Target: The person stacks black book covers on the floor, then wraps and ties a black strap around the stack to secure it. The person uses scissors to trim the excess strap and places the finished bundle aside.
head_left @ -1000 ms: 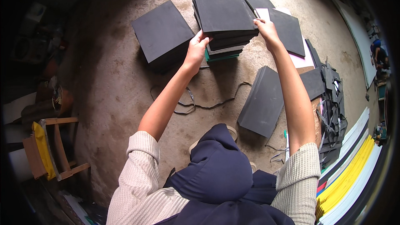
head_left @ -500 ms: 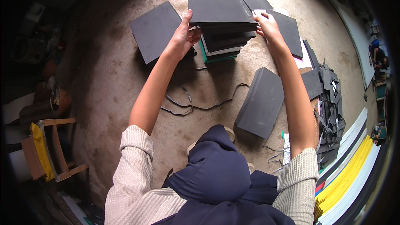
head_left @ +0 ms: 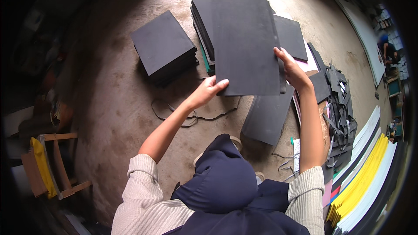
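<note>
Both hands hold a few dark grey foam-like sheets (head_left: 248, 45), kept together with their edges slightly offset. My left hand (head_left: 208, 90) grips the near left corner, thumb on top. My right hand (head_left: 294, 70) is closed on the right edge, its thumb along the side. Behind the held sheets stands a stack of dark sheets (head_left: 201, 9) with white and green layers low down, partly hidden. To its left sits a squarish stack of dark sheets (head_left: 164, 41). A slanted dark block of sheets (head_left: 269, 119) lies on the floor, its far end covered by the held sheets.
Dark offcut strips (head_left: 342, 109) lie heaped at the right, beside long yellow sheets (head_left: 359, 176) and white ones. Another dark sheet (head_left: 291, 37) lies beyond my right hand. Thin strips (head_left: 187, 117) curl on the floor. A wooden frame (head_left: 61, 165) stands left. A person (head_left: 386, 48) is far right.
My hands have drawn the dark sheets off the middle stack, toward me and slightly right, and turned them lengthwise. My left hand has shifted to the near left corner.
</note>
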{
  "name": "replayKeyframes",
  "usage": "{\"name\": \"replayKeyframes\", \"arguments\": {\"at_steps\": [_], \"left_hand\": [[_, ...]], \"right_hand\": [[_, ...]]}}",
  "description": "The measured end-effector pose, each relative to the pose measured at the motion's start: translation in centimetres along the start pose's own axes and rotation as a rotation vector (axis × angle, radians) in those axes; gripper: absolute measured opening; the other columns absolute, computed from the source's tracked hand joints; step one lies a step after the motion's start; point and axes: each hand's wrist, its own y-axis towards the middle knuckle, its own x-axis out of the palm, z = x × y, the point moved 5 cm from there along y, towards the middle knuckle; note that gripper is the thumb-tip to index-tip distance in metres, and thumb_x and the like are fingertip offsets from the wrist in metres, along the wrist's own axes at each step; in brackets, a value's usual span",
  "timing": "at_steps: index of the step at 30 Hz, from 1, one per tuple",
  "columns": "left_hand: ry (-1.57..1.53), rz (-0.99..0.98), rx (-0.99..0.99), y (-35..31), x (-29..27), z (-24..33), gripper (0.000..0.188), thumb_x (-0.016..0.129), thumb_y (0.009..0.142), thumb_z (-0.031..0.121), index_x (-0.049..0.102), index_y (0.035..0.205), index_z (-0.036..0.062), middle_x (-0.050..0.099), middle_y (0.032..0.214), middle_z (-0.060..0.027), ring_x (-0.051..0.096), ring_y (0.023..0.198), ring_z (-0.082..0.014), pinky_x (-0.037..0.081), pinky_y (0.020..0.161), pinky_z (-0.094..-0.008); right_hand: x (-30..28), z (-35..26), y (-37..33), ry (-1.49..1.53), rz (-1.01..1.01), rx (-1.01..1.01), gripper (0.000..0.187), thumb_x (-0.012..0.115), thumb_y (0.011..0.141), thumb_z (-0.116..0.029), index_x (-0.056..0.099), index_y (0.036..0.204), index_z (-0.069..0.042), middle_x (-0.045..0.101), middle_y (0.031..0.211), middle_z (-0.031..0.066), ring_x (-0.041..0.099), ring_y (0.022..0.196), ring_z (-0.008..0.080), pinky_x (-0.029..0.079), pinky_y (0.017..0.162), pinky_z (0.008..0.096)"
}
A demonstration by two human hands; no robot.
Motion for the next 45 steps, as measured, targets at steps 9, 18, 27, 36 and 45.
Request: {"name": "replayKeyframes", "arguments": {"at_steps": [9, 18, 27, 36, 45], "left_hand": [[-0.125, -0.541, -0.216, -0.2, 14.0, -6.1, 0.046, 0.05, 0.089, 0.036, 0.05, 0.115, -0.002, 0.054, 0.11, -0.0044, 0.047, 0.102, -0.0122, 0.037, 0.089, -0.0277], [-0.145, -0.182, -0.057, 3.3, 10.1, -13.6, 0.075, 0.056, 0.087, 0.028, 0.008, 0.14, 0.0064, 0.042, 0.131, -0.0122, 0.046, 0.111, -0.0186, 0.035, 0.096, -0.0328], [-0.144, 0.028, -0.149, 0.6, 5.5, -13.3, 0.063, 0.055, 0.087, 0.029, 0.023, 0.137, 0.0109, 0.05, 0.12, -0.0073, 0.05, 0.101, -0.0138, 0.038, 0.088, -0.0279], [-0.069, -0.06, -0.058, 4.9, 9.7, -8.3, 0.082, 0.061, 0.079, 0.042, 0.018, 0.138, 0.0066, 0.032, 0.135, -0.0164, 0.034, 0.124, -0.0247, 0.028, 0.101, -0.0369], [-0.13, -0.225, 0.18, 8.2, 15.2, 0.6, 0.078, 0.078, 0.065, 0.027, 0.037, 0.126, 0.0012, 0.047, 0.12, -0.0107, 0.043, 0.112, -0.018, 0.034, 0.096, -0.0307]], "right_hand": [[-6.2, 5.5, -11.7, -0.059, 0.409, -0.039, 0.1, 0.076, 0.063, -0.037, 0.018, 0.136, -0.003, 0.03, 0.133, 0.0262, 0.03, 0.126, 0.0333, 0.027, 0.102, 0.0387], [-2.1, 9.9, -13.5, -0.516, 0.72, -0.033, 0.093, 0.07, 0.067, -0.021, 0.011, 0.137, -0.005, 0.034, 0.13, 0.0284, 0.044, 0.111, 0.0425, 0.04, 0.092, 0.0438], [1.3, 9.6, -11.1, -0.617, 0.604, 0.237, 0.093, 0.063, 0.07, -0.025, 0.001, 0.138, -0.01, 0.041, 0.119, 0.0259, 0.051, 0.1, 0.0435, 0.042, 0.086, 0.0512], [-2.7, 12.6, -14.1, -0.039, 0.673, -0.209, 0.084, 0.067, 0.07, -0.018, 0.018, 0.135, -0.002, 0.04, 0.127, 0.0236, 0.046, 0.112, 0.0335, 0.038, 0.094, 0.0374], [-3.0, 12.9, -16.2, 0.308, 0.513, -0.424, 0.082, 0.071, 0.07, -0.015, 0.021, 0.134, -0.005, 0.043, 0.121, 0.015, 0.042, 0.115, 0.0244, 0.031, 0.098, 0.0383]]}}
